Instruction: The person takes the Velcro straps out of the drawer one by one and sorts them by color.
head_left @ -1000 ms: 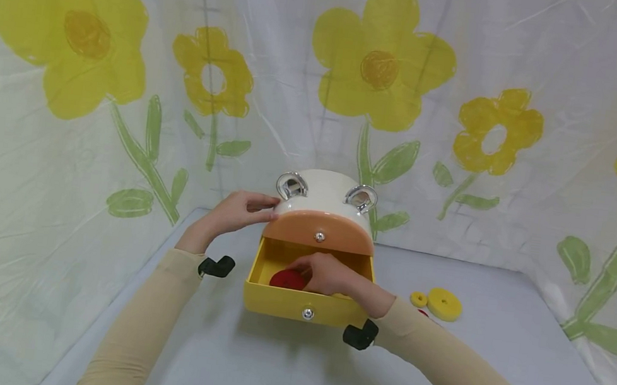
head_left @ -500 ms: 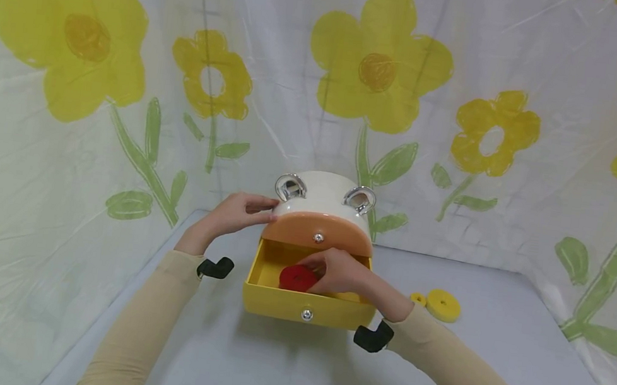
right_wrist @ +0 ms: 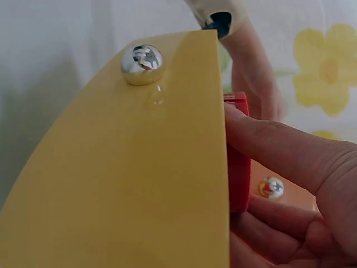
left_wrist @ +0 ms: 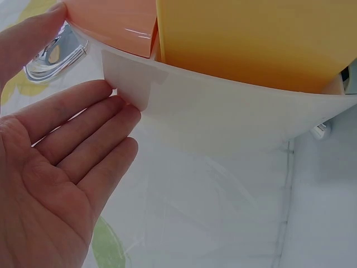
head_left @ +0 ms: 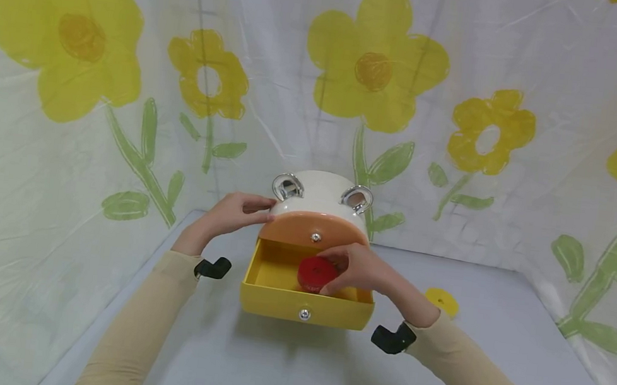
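The right hand point(head_left: 361, 267) pinches the red disc point(head_left: 313, 274) across its width, inside the yellow drawer point(head_left: 273, 303); the left hand point(head_left: 233, 212), fingers nearly straight, touches the white cabinet point(head_left: 322, 189). Disc handling seems the step; the next move probably needs a firm pinch.

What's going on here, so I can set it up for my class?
A person's right hand grips a red disc at the open yellow drawer; whether the disc touches the drawer's bottom isn't clear. The left hand rests against the side of the white cabinet. The orange front above the drawer looks closed, and a yellow disc lies on the table.
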`<state>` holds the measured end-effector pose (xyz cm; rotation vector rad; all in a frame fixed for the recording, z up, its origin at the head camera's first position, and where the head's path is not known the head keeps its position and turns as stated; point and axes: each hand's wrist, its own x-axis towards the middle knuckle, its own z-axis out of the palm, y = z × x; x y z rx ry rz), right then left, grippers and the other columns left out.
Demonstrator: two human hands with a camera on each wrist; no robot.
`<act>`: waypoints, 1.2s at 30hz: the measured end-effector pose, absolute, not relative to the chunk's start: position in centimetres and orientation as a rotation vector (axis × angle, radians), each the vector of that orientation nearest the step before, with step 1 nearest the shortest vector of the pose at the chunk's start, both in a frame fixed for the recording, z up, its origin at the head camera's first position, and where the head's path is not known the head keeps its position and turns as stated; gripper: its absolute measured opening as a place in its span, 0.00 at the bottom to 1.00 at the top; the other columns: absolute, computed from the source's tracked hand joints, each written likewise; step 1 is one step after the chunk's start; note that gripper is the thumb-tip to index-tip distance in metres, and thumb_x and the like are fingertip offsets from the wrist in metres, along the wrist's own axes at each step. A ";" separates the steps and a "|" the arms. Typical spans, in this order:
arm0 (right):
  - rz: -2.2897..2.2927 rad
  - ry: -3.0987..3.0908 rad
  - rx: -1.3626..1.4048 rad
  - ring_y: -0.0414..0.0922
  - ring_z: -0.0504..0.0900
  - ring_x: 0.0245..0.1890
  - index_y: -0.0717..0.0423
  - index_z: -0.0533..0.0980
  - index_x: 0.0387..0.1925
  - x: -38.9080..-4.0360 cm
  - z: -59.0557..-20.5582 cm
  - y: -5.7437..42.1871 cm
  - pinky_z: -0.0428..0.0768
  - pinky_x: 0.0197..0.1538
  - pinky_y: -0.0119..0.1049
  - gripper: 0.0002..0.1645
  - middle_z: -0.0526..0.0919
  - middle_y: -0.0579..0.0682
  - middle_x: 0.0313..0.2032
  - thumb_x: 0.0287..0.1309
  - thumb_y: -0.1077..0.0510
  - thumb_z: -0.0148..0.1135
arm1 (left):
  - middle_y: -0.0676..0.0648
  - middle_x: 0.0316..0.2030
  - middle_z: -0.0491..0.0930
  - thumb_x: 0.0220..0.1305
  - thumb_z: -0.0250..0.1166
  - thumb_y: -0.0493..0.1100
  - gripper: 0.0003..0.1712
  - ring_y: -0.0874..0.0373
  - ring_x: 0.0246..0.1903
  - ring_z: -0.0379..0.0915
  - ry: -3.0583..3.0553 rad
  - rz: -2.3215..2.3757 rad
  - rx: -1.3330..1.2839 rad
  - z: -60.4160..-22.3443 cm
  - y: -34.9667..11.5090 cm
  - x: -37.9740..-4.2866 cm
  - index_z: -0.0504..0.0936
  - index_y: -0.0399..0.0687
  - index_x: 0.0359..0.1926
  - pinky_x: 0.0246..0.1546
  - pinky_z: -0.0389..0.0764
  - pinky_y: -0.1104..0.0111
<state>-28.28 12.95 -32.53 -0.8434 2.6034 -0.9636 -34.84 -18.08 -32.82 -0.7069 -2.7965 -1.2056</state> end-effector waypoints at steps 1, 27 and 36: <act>-0.973 2.600 -0.826 0.43 0.79 0.46 0.50 0.79 0.53 -28.2 -32.4 13.2 0.81 0.48 0.35 0.34 0.83 0.44 0.45 0.39 0.52 0.78 | 0.48 0.62 0.73 0.57 0.63 0.65 0.36 0.48 0.61 0.69 -2.797 -1.205 -0.708 -32.8 -18.1 -34.8 0.73 0.55 0.63 0.59 0.73 0.52; -1.148 2.578 -0.617 0.50 0.80 0.50 0.51 0.73 0.59 -26.6 -31.5 21.2 0.84 0.44 0.39 0.41 0.79 0.54 0.54 0.40 0.50 0.77 | 0.48 0.62 0.73 0.57 0.63 0.65 0.37 0.49 0.61 0.70 -2.797 -1.184 -0.720 -32.7 -18.2 -34.6 0.73 0.55 0.64 0.59 0.73 0.51; -1.127 2.637 -0.530 0.50 0.80 0.48 0.56 0.73 0.59 -25.6 -32.3 23.7 0.85 0.41 0.39 0.43 0.79 0.57 0.52 0.38 0.49 0.78 | 0.48 0.62 0.73 0.57 0.63 0.66 0.37 0.49 0.61 0.70 -2.790 -1.190 -0.719 -32.7 -18.4 -34.5 0.73 0.54 0.64 0.59 0.73 0.51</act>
